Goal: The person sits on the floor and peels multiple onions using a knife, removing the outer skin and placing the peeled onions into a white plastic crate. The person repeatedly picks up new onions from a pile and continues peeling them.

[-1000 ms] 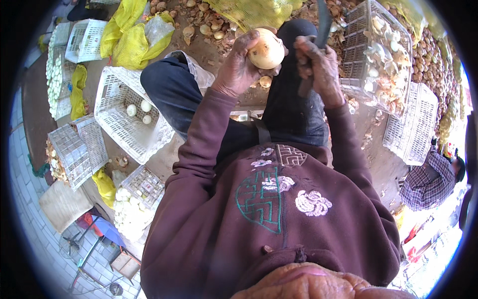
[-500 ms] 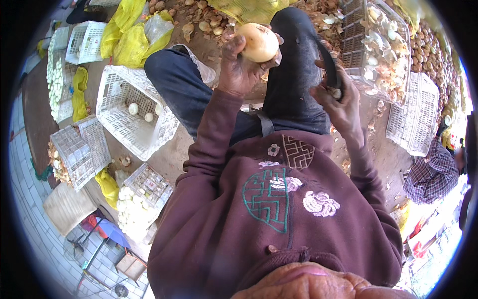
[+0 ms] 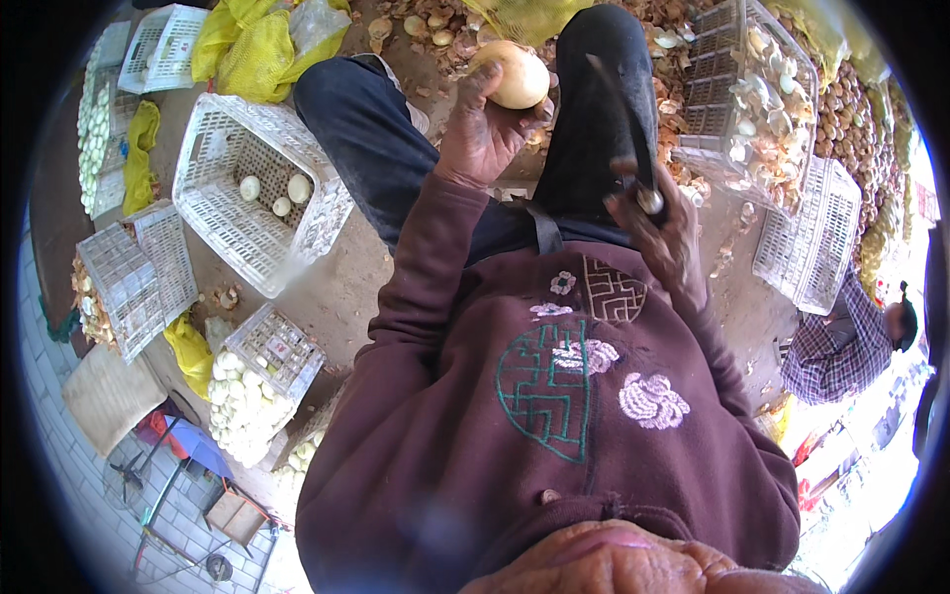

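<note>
Raised between my knees, my left hand is closed around a large pale onion, with the thumb over its left side. My right hand grips a knife in front of my right thigh. The dark blade points up and away, apart from the onion, and a shiny round part of the knife shows between the fingers. To my left stands a white plastic crate with several peeled onions at its bottom.
A slatted crate full of onion skins stands at the right, before a heap of unpeeled onions. Yellow net bags lie at the far left. Loose skins cover the far floor. A person in a checked shirt is at the right.
My right hand has moved a little left and nearer to my body, and the knife blade has turned to point further up. The onion stays in my left hand. The whole view has shifted slightly.
</note>
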Available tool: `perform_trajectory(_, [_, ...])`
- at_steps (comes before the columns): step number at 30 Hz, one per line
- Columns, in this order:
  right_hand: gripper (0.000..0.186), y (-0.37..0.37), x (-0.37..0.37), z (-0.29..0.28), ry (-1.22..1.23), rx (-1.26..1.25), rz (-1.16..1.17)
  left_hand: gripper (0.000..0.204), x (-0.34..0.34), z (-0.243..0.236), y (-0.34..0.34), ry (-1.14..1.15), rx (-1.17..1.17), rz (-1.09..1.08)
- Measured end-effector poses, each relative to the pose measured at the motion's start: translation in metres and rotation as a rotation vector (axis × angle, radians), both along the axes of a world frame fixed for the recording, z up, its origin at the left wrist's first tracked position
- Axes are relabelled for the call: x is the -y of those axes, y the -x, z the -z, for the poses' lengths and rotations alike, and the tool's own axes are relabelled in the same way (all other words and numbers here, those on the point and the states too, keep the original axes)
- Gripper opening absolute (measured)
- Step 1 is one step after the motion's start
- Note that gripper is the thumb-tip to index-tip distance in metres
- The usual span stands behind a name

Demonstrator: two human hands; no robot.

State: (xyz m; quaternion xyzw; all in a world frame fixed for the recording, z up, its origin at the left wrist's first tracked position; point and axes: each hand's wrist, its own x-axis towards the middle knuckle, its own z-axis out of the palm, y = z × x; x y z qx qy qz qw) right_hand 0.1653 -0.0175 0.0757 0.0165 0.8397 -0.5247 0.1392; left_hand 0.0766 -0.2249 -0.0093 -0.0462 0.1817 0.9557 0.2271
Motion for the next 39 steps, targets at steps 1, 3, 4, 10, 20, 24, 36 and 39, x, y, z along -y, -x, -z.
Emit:
perform_trajectory(1, [0.035,0.010,0.005,0.004,-0.055,-0.091,-0.050,0.051,0.001,-0.003,-0.001,0.070,-0.050,-0.028])
perform_trajectory(3, [0.036,0.026,0.013,0.010,-0.094,-0.218,-0.114,0.051,0.002,-0.009,-0.005,0.170,-0.103,-0.093])
perform_trajectory(4, [0.036,0.033,0.016,0.012,-0.111,-0.282,-0.146,0.051,0.001,-0.012,-0.007,0.201,-0.106,-0.129])
perform_trajectory(10, [0.039,0.053,0.031,0.015,-0.129,-0.380,-0.250,0.055,0.001,-0.014,-0.010,0.294,-0.251,-0.136])
perform_trajectory(20, [0.040,0.064,0.028,0.014,-0.270,-0.388,-0.273,0.051,-0.010,-0.019,-0.016,0.340,-0.243,-0.132])
perform_trajectory(24, [0.043,0.065,0.023,0.013,-0.332,-0.474,-0.216,0.047,-0.019,-0.023,-0.014,0.338,-0.253,-0.140])
perform_trajectory(36, [0.051,0.056,-0.010,0.000,-0.405,-0.668,0.010,0.051,-0.062,-0.053,-0.006,0.620,-0.585,-0.011])
perform_trajectory(39, [0.047,0.053,-0.037,-0.006,-0.427,-0.806,0.096,0.053,-0.088,-0.074,0.000,0.687,-0.710,0.031])
